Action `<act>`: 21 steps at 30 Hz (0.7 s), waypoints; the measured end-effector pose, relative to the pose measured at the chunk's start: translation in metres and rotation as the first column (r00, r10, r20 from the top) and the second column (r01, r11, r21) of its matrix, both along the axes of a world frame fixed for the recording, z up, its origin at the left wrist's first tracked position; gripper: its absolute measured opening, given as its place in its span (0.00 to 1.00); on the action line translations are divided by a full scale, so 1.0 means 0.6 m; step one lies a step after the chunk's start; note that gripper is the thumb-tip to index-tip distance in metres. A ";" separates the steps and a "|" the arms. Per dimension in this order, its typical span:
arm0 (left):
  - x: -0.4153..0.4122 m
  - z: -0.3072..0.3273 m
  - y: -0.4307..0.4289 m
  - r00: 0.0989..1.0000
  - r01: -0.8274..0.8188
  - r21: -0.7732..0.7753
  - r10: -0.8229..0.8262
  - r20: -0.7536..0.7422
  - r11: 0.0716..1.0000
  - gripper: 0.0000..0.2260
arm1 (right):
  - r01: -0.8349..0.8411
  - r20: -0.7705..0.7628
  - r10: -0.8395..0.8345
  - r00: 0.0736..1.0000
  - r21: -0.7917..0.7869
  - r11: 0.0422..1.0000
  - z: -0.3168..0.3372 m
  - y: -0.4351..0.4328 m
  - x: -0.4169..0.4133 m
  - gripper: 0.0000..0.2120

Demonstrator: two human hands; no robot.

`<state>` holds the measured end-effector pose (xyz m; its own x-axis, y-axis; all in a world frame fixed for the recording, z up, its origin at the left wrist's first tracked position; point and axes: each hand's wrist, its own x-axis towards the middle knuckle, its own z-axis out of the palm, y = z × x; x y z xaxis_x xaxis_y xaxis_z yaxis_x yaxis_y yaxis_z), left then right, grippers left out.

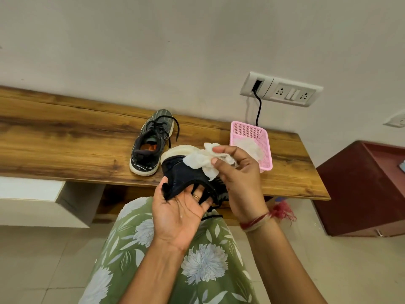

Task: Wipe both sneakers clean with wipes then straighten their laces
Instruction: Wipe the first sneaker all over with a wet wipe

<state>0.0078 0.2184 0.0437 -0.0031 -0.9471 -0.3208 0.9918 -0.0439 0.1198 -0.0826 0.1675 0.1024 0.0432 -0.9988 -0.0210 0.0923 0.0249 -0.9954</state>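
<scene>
While the left hand (179, 207) holds the dark sneaker (182, 174) from below, palm up with its fingers hooked into the collar, the right hand (238, 176) pinches a crumpled white wipe (203, 160) between thumb and fingertips and lays it against the upper, close to the pale sole edge. The shoe is raised just in front of the wooden shelf (65, 137), level with its front edge. The second sneaker (151, 143) stands upright on the shelf, its toe toward the back and its laces (175, 128) loose, one end trailing down the side. A pink basket (266, 150) sits toward the shelf's right end with more white wipes in it. The wiping step looks to be in hand on the held shoe; whether the one on the shelf is already clean cannot be told. The next move probably calls for turning the shoe in the left hand to present unwiped faces, with a fresh fold of wipe, before any lace work begins.
</scene>
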 end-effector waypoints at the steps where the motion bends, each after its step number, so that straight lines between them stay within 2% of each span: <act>1: 0.001 -0.001 0.000 1.000 -0.002 0.000 0.002 -0.005 1.000 0.24 | -0.009 -0.004 0.009 1.000 0.006 1.000 -0.003 0.002 -0.004 0.11; 4: 0.003 -0.003 0.000 1.000 0.001 0.010 -0.001 -0.030 1.000 0.25 | -0.003 0.067 0.002 0.998 0.022 1.000 0.001 0.004 -0.016 0.11; 8: 0.004 -0.001 0.000 0.999 -0.011 0.020 0.012 -0.040 1.000 0.25 | -0.003 0.375 -0.054 0.925 0.151 0.988 0.018 -0.004 -0.045 0.11; 11: 0.007 0.004 0.000 0.998 -0.022 0.019 0.023 -0.059 1.000 0.25 | 0.038 0.444 -0.126 0.887 0.203 0.978 0.024 -0.014 -0.085 0.17; 13: 0.008 0.004 0.001 0.997 -0.029 0.018 0.030 -0.065 0.999 0.23 | 0.056 0.410 -0.164 0.897 0.263 0.963 0.021 -0.020 -0.118 0.10; 16: 0.009 0.001 0.002 0.996 -0.030 0.004 0.030 -0.081 1.000 0.23 | 0.100 0.303 -0.227 0.926 0.383 0.918 0.002 -0.030 -0.172 0.13; 18: 0.011 0.000 0.003 0.996 -0.024 -0.009 0.023 -0.086 1.000 0.23 | 0.210 0.127 -0.289 0.949 0.429 0.878 -0.020 -0.039 -0.200 0.15; 21: 0.009 -0.001 0.003 0.996 -0.016 -0.033 0.013 -0.088 0.999 0.24 | 0.363 -0.226 -0.298 0.927 0.351 0.863 -0.052 -0.049 -0.213 0.16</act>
<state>0.0133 0.2203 0.0428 -0.0159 -0.9575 -0.2879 0.9991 -0.0266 0.0333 -0.2105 0.1379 0.0713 -0.3245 -0.8666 -0.3791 0.0046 0.3994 -0.9168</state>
